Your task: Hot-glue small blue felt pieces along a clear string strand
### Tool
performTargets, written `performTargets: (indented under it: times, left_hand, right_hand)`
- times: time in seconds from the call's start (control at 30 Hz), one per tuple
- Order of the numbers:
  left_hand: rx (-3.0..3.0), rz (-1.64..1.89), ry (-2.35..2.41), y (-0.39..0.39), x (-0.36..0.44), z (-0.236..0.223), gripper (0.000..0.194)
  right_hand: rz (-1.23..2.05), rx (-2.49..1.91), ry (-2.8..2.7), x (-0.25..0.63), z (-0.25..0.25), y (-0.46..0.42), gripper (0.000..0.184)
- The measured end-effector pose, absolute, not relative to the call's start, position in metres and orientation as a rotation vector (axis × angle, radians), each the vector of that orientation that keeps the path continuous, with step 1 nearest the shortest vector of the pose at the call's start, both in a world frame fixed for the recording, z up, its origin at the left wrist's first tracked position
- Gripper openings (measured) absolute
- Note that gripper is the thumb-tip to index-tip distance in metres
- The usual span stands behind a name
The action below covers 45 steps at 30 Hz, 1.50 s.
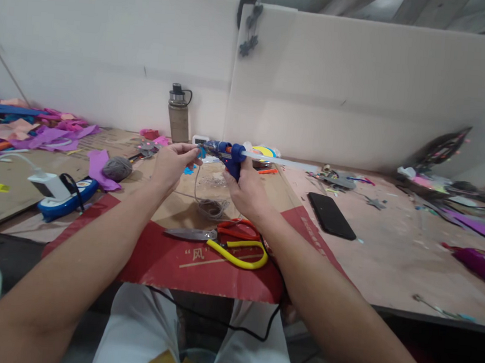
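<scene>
My right hand [248, 190] is wrapped round the handle of a blue hot glue gun [231, 161], with a long whitish glue stick [281, 161] jutting from its back to the right. The gun's nozzle points left, at the fingertips of my left hand [174, 162]. Those fingers pinch a small blue piece [203, 151], its shape partly hidden by them and the nozzle. A thin grey string [196, 180] hangs below the piece toward a loose coil on the board. Scissors [237, 252] with one red and one yellow handle loop lie below my hands, blades to the left.
A red sheet [156, 264] covers the table's front edge. Left are a grey yarn ball [117, 168], a blue power strip [67, 198] and felt scraps [65, 137]. A bottle [179, 115] stands behind; a black phone [331, 215] lies right. A black cable [223, 321] crosses my lap.
</scene>
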<state>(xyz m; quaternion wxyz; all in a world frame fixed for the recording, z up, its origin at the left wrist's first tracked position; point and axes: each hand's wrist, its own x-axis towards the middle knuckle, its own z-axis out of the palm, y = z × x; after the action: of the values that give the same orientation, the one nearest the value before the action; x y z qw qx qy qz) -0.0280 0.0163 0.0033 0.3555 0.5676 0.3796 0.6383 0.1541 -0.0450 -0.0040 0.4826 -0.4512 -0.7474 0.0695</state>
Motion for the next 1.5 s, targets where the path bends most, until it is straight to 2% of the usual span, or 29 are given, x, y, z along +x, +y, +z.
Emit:
performTargets:
  times: [0.47, 1.0, 1.17, 1.5]
  left_hand:
    - [1.465, 1.664, 0.972, 0.0172, -0.0284, 0.004, 0.013]
    - [1.37, 1.624, 0.956, 0.0148, -0.0302, 0.0076, 0.012]
    - [1.418, 1.622, 0.963, 0.0159, -0.0297, 0.0066, 0.012]
    - [1.58, 1.709, 1.077, 0.014, -0.0304, 0.0063, 0.014]
  right_hand:
    - [0.173, -1.126, -1.813, 0.153, -0.0046, -0.0451, 0.04]
    - [0.238, -1.157, -1.75, 0.1526, -0.0034, -0.0441, 0.041]
    - [0.225, -1.11, -1.773, 0.1531, -0.005, -0.0428, 0.044]
    - [0.141, -1.116, -1.79, 0.1527, -0.0039, -0.0472, 0.037]
